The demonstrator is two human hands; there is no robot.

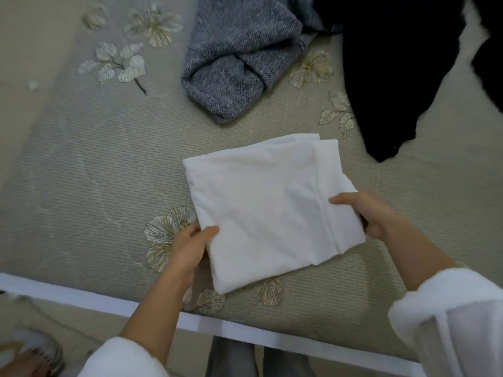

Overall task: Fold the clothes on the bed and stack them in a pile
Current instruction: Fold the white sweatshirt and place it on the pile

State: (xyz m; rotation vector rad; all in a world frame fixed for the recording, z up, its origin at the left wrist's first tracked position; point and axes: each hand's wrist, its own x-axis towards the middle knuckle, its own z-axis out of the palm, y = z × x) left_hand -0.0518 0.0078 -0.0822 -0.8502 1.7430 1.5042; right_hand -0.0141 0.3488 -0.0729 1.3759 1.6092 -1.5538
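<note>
A white garment [266, 210], folded into a rough square, lies on the bed [95, 172] near its front edge. My left hand [187, 246] grips its near-left edge, thumb on top and fingers underneath. My right hand [367, 213] grips its right edge the same way. Beyond it, at the top middle, a grey knit garment [239, 66] lies loosely bunched. A black garment [402, 77] is spread unfolded at the top right.
The bed cover is pale green with embroidered flowers. A white bed edge [109, 303] runs along the front. A slipper [32, 352] sits on the floor at the bottom left. The left part of the bed carries no clothes.
</note>
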